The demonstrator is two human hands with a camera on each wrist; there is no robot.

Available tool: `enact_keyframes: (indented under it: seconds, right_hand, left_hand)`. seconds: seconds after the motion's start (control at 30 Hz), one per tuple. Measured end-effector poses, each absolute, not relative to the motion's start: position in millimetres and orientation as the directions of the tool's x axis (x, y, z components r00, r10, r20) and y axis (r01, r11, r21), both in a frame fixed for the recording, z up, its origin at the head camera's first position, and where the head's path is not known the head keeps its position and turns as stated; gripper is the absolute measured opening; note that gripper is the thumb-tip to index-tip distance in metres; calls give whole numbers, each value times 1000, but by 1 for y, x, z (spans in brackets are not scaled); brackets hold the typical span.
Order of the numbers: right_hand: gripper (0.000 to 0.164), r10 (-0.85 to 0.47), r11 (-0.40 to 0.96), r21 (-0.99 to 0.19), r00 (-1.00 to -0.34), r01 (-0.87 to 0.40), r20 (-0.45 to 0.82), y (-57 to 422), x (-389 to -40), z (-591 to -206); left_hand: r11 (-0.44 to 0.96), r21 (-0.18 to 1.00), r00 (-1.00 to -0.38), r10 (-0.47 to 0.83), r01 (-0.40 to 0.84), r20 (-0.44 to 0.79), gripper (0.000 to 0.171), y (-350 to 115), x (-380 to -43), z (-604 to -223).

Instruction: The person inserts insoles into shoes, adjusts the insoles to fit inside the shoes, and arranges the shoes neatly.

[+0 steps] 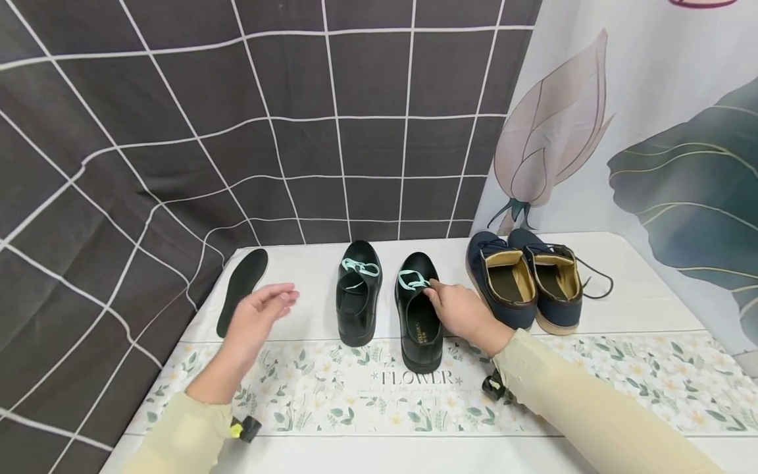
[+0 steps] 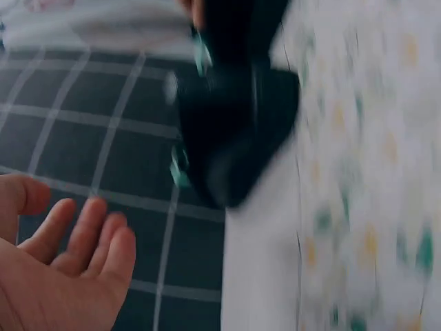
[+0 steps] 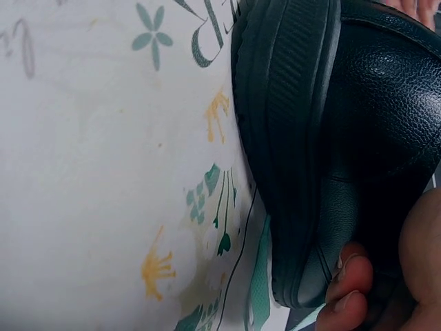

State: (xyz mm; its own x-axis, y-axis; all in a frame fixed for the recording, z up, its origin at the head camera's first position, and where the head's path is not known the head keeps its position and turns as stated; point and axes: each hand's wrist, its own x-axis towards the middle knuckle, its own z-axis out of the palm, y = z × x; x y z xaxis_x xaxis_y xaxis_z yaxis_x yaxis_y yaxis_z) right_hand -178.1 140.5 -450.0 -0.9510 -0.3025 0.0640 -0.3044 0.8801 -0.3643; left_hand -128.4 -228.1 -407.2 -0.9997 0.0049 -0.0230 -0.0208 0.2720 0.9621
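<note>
My right hand (image 1: 464, 309) grips the right-hand black leather shoe (image 1: 422, 352), which has mint-green laces, at its opening's right side beside the bow. In the right wrist view, fingertips (image 3: 350, 276) lie against the side of the shoe (image 3: 286, 138). A matching black shoe (image 1: 358, 322), its mint laces tied in a bow, stands to the left. Farther left, my left hand (image 1: 260, 313) hangs with relaxed fingers, holding nothing, and overlaps a flat black insole (image 1: 244, 283). The left wrist view shows this hand (image 2: 76, 269) apart from a blurred black shoe (image 2: 238, 131).
Two navy shoes (image 1: 551, 289) with tan linings stand at the right, one lace trailing on the white table (image 1: 639, 289). A flower-patterned band (image 1: 331, 395) crosses the table. Dark grid cloth (image 1: 367, 151) hangs behind and to the left; a floral curtain (image 1: 568, 131) hangs at the right.
</note>
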Motion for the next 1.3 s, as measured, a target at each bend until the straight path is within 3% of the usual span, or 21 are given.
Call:
enact_keyframes:
  seconds: [0.33,0.83,1.3]
  right_hand:
    - [52,-303,882,-359,-951,-305,61,140,-178,-449]
    - [52,-305,885,-348,-950,-310,71,140,-178,-448]
    - [53,-322,876,-361,-945,-318,51,141,-178,-447]
  left_hand:
    - [367,921,-978,-200,-134,-63,47,-276,-168,-422]
    - [558,801,-944,-329,-217,-26,43,-302,-202,-433]
    - [799,496,-940,-295,-341,-171,67,-313,-225,-455]
